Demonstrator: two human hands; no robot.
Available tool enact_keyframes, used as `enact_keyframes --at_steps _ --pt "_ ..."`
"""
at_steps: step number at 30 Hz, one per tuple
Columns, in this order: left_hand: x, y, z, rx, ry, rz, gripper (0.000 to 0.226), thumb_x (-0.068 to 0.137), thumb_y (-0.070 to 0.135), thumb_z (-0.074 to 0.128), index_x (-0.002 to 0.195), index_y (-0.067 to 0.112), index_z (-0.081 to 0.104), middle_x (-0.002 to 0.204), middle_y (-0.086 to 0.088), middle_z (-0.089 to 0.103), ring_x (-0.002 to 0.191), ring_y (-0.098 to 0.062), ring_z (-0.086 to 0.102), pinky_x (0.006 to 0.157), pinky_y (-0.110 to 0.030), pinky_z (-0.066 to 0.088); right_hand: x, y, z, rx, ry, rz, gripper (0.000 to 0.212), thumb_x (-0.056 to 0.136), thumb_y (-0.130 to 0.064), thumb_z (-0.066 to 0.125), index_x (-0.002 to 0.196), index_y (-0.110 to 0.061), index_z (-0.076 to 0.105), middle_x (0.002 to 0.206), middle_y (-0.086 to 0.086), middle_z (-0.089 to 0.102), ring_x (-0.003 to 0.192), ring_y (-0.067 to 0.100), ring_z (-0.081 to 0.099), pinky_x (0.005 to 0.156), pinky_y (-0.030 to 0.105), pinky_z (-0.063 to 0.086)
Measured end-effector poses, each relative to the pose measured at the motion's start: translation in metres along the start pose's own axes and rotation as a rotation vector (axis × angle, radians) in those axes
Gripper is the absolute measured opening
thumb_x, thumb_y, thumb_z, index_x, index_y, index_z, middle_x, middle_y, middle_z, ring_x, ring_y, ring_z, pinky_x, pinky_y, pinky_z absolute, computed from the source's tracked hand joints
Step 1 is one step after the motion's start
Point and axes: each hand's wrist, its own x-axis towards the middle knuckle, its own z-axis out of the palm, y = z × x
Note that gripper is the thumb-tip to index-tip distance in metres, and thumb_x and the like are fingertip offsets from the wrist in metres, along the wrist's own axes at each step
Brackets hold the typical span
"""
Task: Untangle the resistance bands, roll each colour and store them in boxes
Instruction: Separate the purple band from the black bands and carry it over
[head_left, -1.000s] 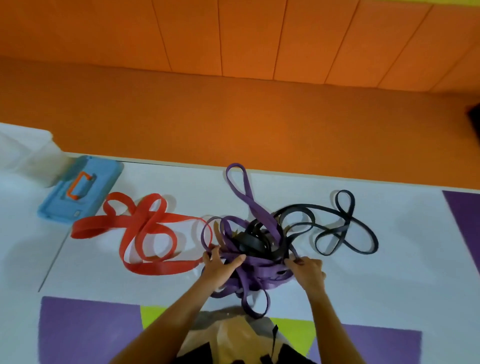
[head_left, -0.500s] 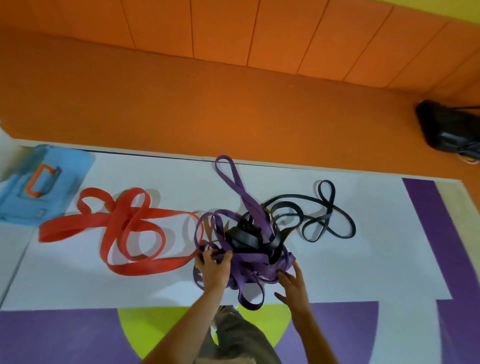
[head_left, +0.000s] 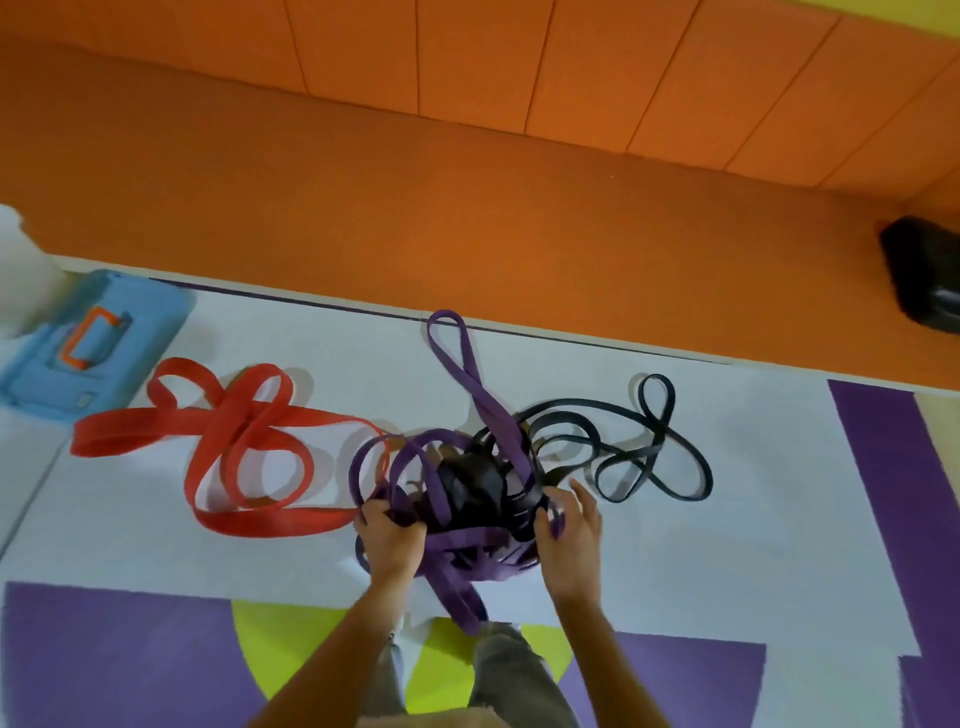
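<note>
Bright, even light fills the scene, and the red band (head_left: 234, 415) throws only soft, pale shadows onto the white mat (head_left: 727, 519). Motion blur softens everything, worst at the blue case (head_left: 88, 343) and black object (head_left: 930, 275) near the edges, where the wide lens bows straight lines.

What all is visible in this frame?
red band: one, red, mat, left of tangle
purple band: count unclear, purple, central tangle
black band: count unclear, black, tangle and rightward
box: one, blue, far left
white thing: one, white, left edge
black object: one, black, right edge
mat: one, white, purple, yellow, under bands
floor: one, orange, beyond mat
left hand: one, grips purple band
right hand: one, at tangle's right side
</note>
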Motion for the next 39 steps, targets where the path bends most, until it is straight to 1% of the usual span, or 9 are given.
enact_keyframes --at_steps 3,8,12,15,20,24,26,33,39 --pt "-0.013 -0.003 0.002 -0.077 0.071 0.083 0.034 0.075 -0.008 0.074 0.105 0.001 0.06 0.121 -0.026 0.057 0.106 -0.043 0.062 0.096 -0.052 0.054 0.025 -0.022 0.01 -0.005 -0.247 -0.293 0.046 0.099 -0.017 0.069 0.144 -0.02 0.057 0.151 0.006 0.049 0.142 0.028 0.045 0.116 0.047 0.045" --pt "-0.045 0.007 0.007 -0.117 0.156 0.221 0.053 0.075 -0.015 0.068 0.105 0.027 0.054 0.122 -0.004 0.051 0.105 -0.018 0.056 0.089 -0.025 0.05 0.053 -0.035 0.042 -0.425 -0.673 -0.272 0.075 0.098 -0.043 0.069 0.161 -0.039 0.03 0.171 0.015 0.013 0.156 0.042 0.016 0.122 0.054 0.034" --pt "-0.056 0.003 0.005 -0.183 0.205 0.236 0.057 0.077 -0.022 0.06 0.109 0.025 0.058 0.118 -0.01 0.055 0.098 -0.03 0.06 0.086 -0.044 0.06 0.074 -0.023 0.044 -0.724 -0.767 -0.342 0.076 0.092 -0.052 0.07 0.157 -0.041 0.034 0.165 0.015 0.022 0.15 0.042 0.024 0.121 0.057 0.032" --pt "-0.059 0.005 0.011 -0.189 0.187 0.232 0.054 0.079 -0.021 0.061 0.119 0.014 0.059 0.119 -0.013 0.057 0.108 -0.036 0.061 0.095 -0.057 0.057 0.078 -0.008 0.039 -0.803 -0.709 -0.453 0.068 0.09 -0.041 0.077 0.15 -0.031 0.047 0.162 0.014 0.026 0.147 0.039 0.032 0.118 0.054 0.037" --pt "-0.061 0.022 0.032 -0.081 0.063 0.221 0.053 0.093 0.002 0.074 0.142 0.012 0.055 0.146 -0.012 0.045 0.135 -0.031 0.051 0.115 -0.047 0.048 0.076 0.008 0.022 -0.651 -0.651 -0.431 0.052 0.087 -0.017 0.072 0.135 -0.028 0.055 0.148 0.011 0.04 0.124 0.037 0.057 0.094 0.045 0.057" --pt "-0.057 0.033 0.042 0.002 0.001 0.139 0.089 0.082 0.036 0.092 0.154 0.011 0.046 0.162 -0.012 0.033 0.144 -0.032 0.043 0.117 -0.048 0.045 0.095 0.004 -0.001 -0.384 -0.599 -0.369 0.031 0.077 -0.025 0.076 0.099 -0.027 0.055 0.111 -0.003 0.055 0.089 0.026 0.063 0.078 0.038 0.055" --pt "-0.054 0.039 0.045 0.052 -0.025 0.182 0.093 0.078 0.034 0.095 0.154 0.01 0.047 0.161 -0.012 0.03 0.139 -0.032 0.046 0.112 -0.043 0.049 0.104 0.004 -0.013 -0.234 -0.597 -0.312 0.032 0.072 -0.027 0.081 0.094 -0.03 0.057 0.103 -0.008 0.059 0.086 0.02 0.063 0.076 0.037 0.055" --pt "-0.033 0.068 0.045 0.028 0.025 0.426 0.032 0.092 -0.001 0.067 0.1 0.03 0.063 0.113 0.001 0.059 0.095 0.007 0.059 0.082 -0.013 0.05 0.113 0.005 -0.041 -0.02 -0.488 -0.238 0.033 0.069 -0.028 0.085 0.085 -0.039 0.059 0.095 -0.013 0.062 0.083 0.002 0.06 0.071 0.017 0.045" --pt "0.008 0.068 0.028 -0.18 0.047 0.284 0.016 0.105 -0.001 0.048 0.11 0.005 0.061 0.107 -0.023 0.062 0.085 -0.032 0.064 0.075 -0.043 0.057 0.107 0.011 -0.06 0.161 -0.266 -0.048 0.049 0.073 -0.009 0.082 0.108 -0.04 0.067 0.119 -0.006 0.064 0.102 0.01 0.065 0.09 0.025 0.052"
